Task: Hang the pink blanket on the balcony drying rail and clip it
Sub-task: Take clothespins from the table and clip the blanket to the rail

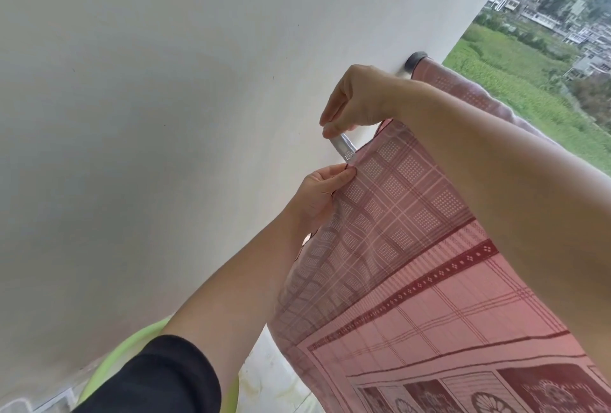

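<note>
At rail, hands pinch thin checked blanket (413, 214), perhaps gauzy.

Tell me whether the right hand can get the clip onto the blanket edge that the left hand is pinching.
Probably yes. The right hand holds the clip just above the blanket edge, which the left hand pinches taut beside it. Nothing lies between them.

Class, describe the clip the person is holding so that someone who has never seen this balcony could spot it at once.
Start at the big white wall and follow the pink blanket up to its top left corner. Just above that corner, the right hand pinches a small clip between its fingertips, while the left hand grips the blanket's edge below. It is the only pale, silvery-white piece there, patterned with tiny dots.
</note>
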